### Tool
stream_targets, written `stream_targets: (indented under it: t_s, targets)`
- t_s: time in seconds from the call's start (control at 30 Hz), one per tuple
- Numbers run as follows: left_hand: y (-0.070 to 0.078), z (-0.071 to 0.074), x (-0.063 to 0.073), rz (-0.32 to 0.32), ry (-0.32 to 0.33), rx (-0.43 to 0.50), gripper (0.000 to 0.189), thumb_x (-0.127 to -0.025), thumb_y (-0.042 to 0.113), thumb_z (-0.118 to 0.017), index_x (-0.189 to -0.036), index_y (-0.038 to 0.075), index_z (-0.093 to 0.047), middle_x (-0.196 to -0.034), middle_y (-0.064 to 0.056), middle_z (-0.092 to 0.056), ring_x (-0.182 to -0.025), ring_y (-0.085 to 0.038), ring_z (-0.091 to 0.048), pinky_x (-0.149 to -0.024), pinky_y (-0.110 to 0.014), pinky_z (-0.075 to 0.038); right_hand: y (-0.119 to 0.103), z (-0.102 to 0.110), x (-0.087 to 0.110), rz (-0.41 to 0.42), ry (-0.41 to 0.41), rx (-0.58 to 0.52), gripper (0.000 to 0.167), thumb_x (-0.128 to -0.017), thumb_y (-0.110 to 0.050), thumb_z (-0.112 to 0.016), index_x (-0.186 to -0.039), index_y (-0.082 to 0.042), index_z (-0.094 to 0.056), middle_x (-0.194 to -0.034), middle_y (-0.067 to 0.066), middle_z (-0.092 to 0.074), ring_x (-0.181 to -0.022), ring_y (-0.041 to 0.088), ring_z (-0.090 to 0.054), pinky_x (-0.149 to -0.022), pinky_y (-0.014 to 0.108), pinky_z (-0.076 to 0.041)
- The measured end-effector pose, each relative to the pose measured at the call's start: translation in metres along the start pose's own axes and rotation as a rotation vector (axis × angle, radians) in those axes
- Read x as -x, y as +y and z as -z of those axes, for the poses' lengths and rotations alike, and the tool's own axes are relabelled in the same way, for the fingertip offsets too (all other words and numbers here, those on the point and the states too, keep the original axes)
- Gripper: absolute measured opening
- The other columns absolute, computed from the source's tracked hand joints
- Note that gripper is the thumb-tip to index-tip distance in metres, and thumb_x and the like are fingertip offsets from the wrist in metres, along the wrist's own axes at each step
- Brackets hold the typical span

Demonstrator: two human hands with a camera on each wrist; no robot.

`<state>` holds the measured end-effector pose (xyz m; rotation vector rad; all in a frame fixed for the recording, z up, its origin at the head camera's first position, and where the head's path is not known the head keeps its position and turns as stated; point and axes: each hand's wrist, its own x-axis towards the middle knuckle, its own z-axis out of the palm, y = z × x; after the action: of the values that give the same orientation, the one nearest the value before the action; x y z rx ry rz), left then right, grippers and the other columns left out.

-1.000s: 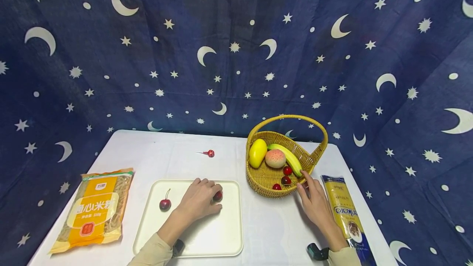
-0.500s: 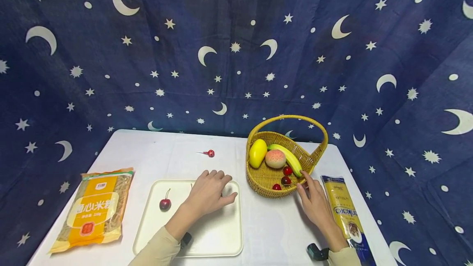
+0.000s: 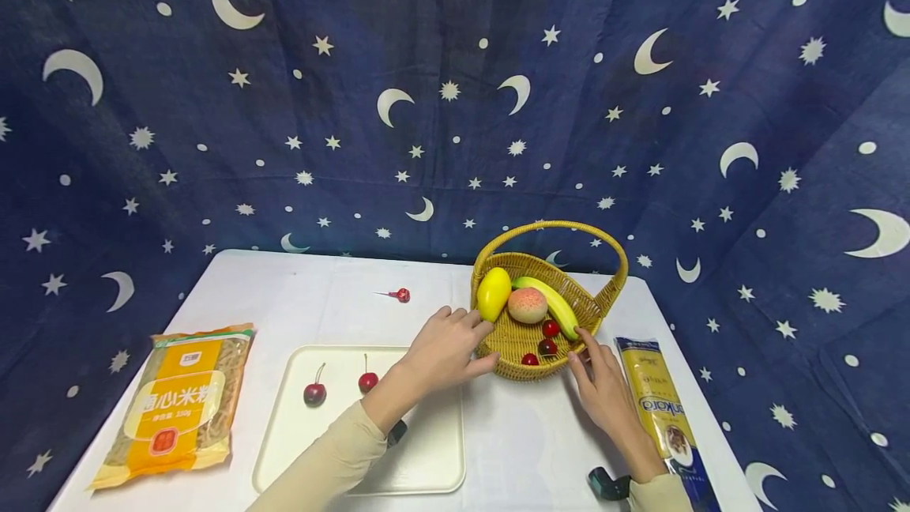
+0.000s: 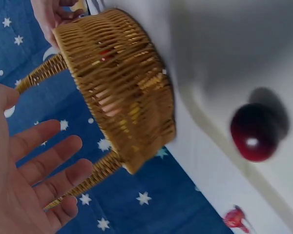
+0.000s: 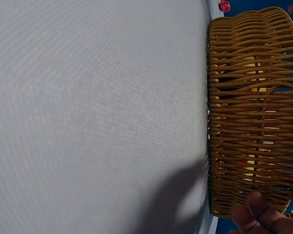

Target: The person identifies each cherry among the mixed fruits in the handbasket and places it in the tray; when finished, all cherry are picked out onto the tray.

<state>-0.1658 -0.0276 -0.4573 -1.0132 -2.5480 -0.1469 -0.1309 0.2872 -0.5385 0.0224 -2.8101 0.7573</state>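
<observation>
My left hand (image 3: 444, 350) is over the tray's right edge, its fingers extended toward the left rim of the wicker basket (image 3: 512, 370). In the left wrist view its fingers are spread and the palm holds nothing. My right hand (image 3: 604, 385) grips the basket's right front rim, thumb outside. Inside the basket lie a yellow mango (image 3: 494, 294), a peach (image 3: 528, 306), a banana (image 3: 554, 305) and three red cherries (image 3: 547, 347). Two dark cherries with stems, one at left (image 3: 314, 394) and one nearer the hand (image 3: 367, 382), lie on the cream tray (image 3: 426, 449).
An orange noodle bag (image 3: 178, 401) lies left of the tray. A gold and blue pasta packet (image 3: 661, 409) lies beside my right forearm. Behind the tray is a small red-handled pointed tool (image 3: 400, 295). A star-patterned curtain (image 3: 455, 141) hangs behind the white table.
My left hand has let go of a cherry on the tray, leaving it in view there, and has moved right and away toward the basket. My right hand stays on the basket rim.
</observation>
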Motion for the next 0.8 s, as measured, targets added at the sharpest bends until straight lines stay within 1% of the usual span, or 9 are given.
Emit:
stream_targets:
  t_s: [0.13,0.23,0.3,0.43,0.5,0.6,0.7,0.8]
  targets:
    - [0.008,0.000,-0.017,-0.040,-0.022,-0.035,0.038,-0.100,0.055,-0.059,-0.111,0.022,-0.072,-0.097,0.004,-0.071,-0.084,-0.015,-0.067,-0.071,-0.030,-0.047,0.000,-0.002,0.000,-0.008,-0.009,0.002,0.056,-0.112,-0.038,-0.050,-0.162,-0.016,-0.041,-0.121,0.017,-0.062,-0.108,0.032,-0.062,-0.089,0.051,-0.050]
    - [0.017,-0.002,-0.033,-0.054,-0.063,-0.061,0.037,-0.102,0.053,-0.058,-0.115,0.022,-0.073,-0.103,0.003,-0.074,-0.087,-0.016,-0.070,-0.074,-0.030,-0.050,0.000,-0.003,0.000,-0.011,-0.013,0.004,0.056,-0.113,-0.039,-0.049,-0.163,-0.015,-0.040,-0.122,0.018,-0.062,-0.110,0.033,-0.062,-0.090,0.053,-0.051]
    - [0.024,-0.005,-0.045,-0.061,-0.104,-0.086,0.038,-0.103,0.053,-0.058,-0.122,0.024,-0.072,-0.108,0.003,-0.075,-0.090,-0.016,-0.071,-0.077,-0.031,-0.053,0.001,-0.002,-0.001,-0.012,-0.018,0.003,0.056,-0.113,-0.039,-0.049,-0.163,-0.015,-0.040,-0.122,0.019,-0.062,-0.110,0.034,-0.063,-0.091,0.053,-0.051]
    - [0.036,-0.008,-0.073,-0.085,-0.194,-0.125,0.045,-0.103,0.054,-0.058,-0.136,0.025,-0.069,-0.119,0.003,-0.077,-0.103,-0.014,-0.074,-0.085,-0.032,-0.058,0.002,-0.001,-0.001,-0.012,-0.013,-0.003,0.057,-0.112,-0.039,-0.049,-0.163,-0.015,-0.040,-0.123,0.019,-0.062,-0.110,0.034,-0.063,-0.092,0.054,-0.051]
    - [0.039,-0.010,-0.086,-0.088,-0.235,-0.138,0.045,-0.104,0.053,-0.057,-0.136,0.024,-0.069,-0.123,0.003,-0.076,-0.108,-0.014,-0.073,-0.089,-0.032,-0.059,0.002,-0.001,0.000,-0.015,-0.009,0.002,0.057,-0.113,-0.039,-0.049,-0.163,-0.014,-0.040,-0.124,0.019,-0.063,-0.112,0.035,-0.063,-0.093,0.055,-0.052]
    - [0.042,-0.016,-0.105,-0.068,-0.306,-0.148,0.043,-0.105,0.052,-0.056,-0.134,0.024,-0.070,-0.124,0.004,-0.076,-0.109,-0.013,-0.073,-0.095,-0.032,-0.058,0.001,-0.002,0.001,-0.015,-0.012,0.005,0.057,-0.113,-0.039,-0.049,-0.163,-0.013,-0.040,-0.125,0.020,-0.062,-0.113,0.036,-0.064,-0.093,0.056,-0.052]
    - [0.044,-0.021,-0.120,-0.050,-0.384,-0.168,0.040,-0.105,0.053,-0.057,-0.131,0.026,-0.071,-0.121,0.006,-0.076,-0.105,-0.012,-0.074,-0.097,-0.031,-0.058,0.001,-0.003,0.002,-0.016,-0.012,0.006,0.057,-0.113,-0.039,-0.049,-0.163,-0.013,-0.040,-0.125,0.019,-0.062,-0.114,0.035,-0.064,-0.094,0.056,-0.052]
    - [0.046,-0.027,-0.131,-0.050,-0.438,-0.176,0.038,-0.104,0.052,-0.060,-0.130,0.027,-0.072,-0.120,0.008,-0.077,-0.103,-0.012,-0.074,-0.095,-0.032,-0.058,0.001,-0.004,0.002,-0.014,0.004,0.001,0.056,-0.113,-0.038,-0.050,-0.163,-0.014,-0.041,-0.124,0.018,-0.063,-0.113,0.035,-0.064,-0.093,0.055,-0.052]
